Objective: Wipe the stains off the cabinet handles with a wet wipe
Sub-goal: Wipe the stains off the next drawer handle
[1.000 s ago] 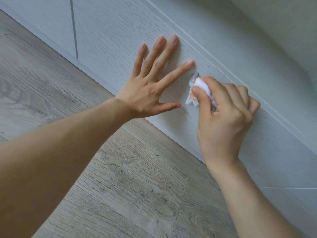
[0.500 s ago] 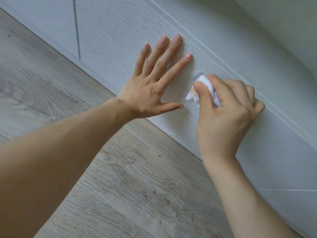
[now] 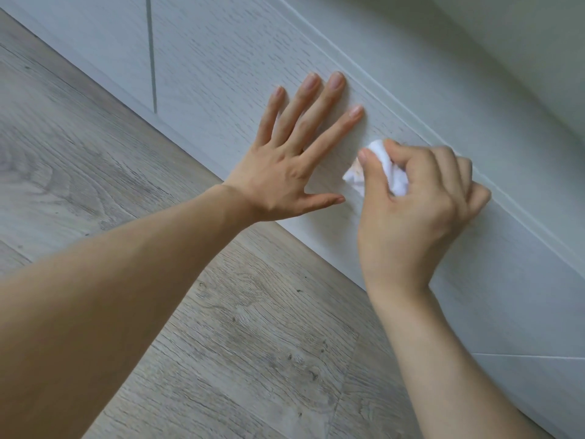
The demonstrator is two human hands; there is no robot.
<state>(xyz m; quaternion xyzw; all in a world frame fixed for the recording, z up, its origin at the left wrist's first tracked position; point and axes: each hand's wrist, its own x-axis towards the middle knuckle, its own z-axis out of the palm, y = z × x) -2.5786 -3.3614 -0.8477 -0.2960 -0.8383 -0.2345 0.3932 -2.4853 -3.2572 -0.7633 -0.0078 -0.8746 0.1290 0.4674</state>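
My right hand [image 3: 421, 204] grips a crumpled white wet wipe [image 3: 384, 172] with an orange-brown smear on it and holds it against the pale wood-grain cabinet front [image 3: 221, 68]. The wipe and my fingers hide the handle; only a small dark speck shows just above my index finger. My left hand [image 3: 297, 156] lies flat on the cabinet front just left of the wipe, fingers spread and straight.
Grey wood-look floor [image 3: 221, 343] fills the lower left. A vertical seam [image 3: 153, 55] splits the cabinet front at upper left, and another seam [image 3: 531, 356] runs at lower right. A raised ledge [image 3: 395, 90] runs diagonally above the hands.
The right hand has worked the wipe over the handle, and the bit of metal seen earlier is now covered. The left hand has stayed flat on the panel.
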